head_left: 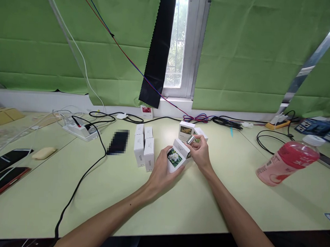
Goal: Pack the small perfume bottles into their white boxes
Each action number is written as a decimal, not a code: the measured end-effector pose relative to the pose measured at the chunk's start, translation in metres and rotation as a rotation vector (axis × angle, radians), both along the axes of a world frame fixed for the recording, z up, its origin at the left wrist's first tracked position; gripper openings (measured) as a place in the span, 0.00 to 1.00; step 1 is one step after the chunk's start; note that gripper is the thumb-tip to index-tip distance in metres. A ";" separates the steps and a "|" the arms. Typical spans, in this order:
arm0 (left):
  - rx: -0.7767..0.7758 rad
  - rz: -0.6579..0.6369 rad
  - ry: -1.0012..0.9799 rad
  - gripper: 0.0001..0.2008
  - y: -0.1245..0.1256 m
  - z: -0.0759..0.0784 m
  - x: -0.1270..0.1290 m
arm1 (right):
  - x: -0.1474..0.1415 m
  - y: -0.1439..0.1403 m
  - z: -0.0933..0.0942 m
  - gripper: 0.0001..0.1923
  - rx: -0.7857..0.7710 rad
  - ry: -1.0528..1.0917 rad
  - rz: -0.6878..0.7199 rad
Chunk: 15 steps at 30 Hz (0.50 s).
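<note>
My left hand [160, 170] is wrapped round a small white carton [174, 158] with a white flower picture on its side. The carton is tilted, and its top flap stands up. At its opening, the fingers of my right hand [201, 152] pinch a small shiny silver cylinder [191, 140], partly hidden by the fingers and flap. Just behind my hands is another white carton [186, 130] with a dark yellowish picture, and a further white carton [201, 132] lies partly covered by my right hand. Left of my left hand, several white cartons [149, 155] stand upright close together.
A pink drink bottle [287, 163] leans at the right. A power strip [81, 130] with cables lies at the left, and a black cable [83, 178] runs to the front edge. Phones [8, 178] and a cream case [44, 153] lie far left. Another carton [146, 112] stands by the wall.
</note>
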<state>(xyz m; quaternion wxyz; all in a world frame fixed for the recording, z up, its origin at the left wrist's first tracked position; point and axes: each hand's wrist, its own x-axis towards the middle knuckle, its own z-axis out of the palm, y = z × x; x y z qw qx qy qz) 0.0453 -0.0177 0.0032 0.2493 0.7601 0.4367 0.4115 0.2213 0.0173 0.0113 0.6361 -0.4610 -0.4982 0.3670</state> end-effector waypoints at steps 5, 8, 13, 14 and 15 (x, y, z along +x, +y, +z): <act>0.014 0.010 0.021 0.31 -0.001 -0.002 0.000 | 0.000 0.000 0.000 0.32 -0.010 0.009 0.014; 0.006 0.016 0.029 0.32 -0.001 -0.002 0.000 | -0.001 -0.001 0.002 0.32 -0.026 0.015 0.024; -0.012 0.017 0.027 0.36 0.000 -0.003 -0.001 | -0.001 -0.002 0.004 0.31 -0.032 0.007 0.035; -0.014 0.019 0.027 0.37 0.000 -0.003 -0.001 | -0.001 -0.003 0.004 0.31 -0.033 0.002 0.038; -0.013 0.020 0.028 0.38 0.000 -0.003 -0.001 | -0.001 -0.003 0.003 0.31 -0.034 -0.002 0.042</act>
